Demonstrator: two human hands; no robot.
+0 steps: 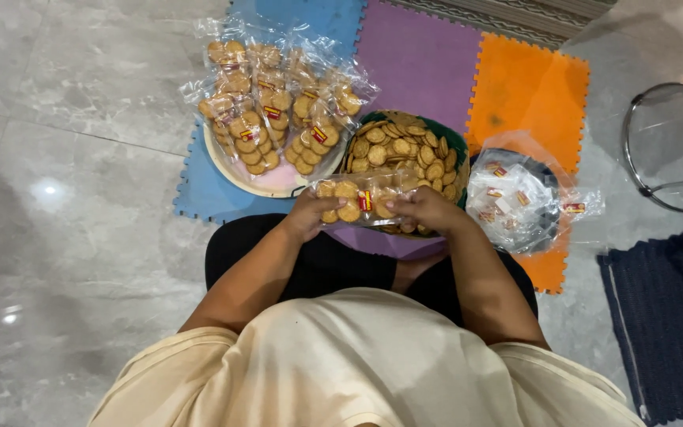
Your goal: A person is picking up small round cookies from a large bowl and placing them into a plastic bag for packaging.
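Both hands hold a clear plastic bag of round golden biscuits with a small red and yellow label, lying sideways just above my lap. My left hand grips the bag's closed end, and my right hand grips its open end. Just behind the bag stands a woven basket heaped with loose biscuits. To the left of the basket, a round pale tray carries several filled, labelled biscuit bags.
A pile of empty clear bags with labels lies to the right of the basket. Everything rests on blue, purple and orange foam mats on a grey marble floor. A clear chair seat and a dark rug are at right.
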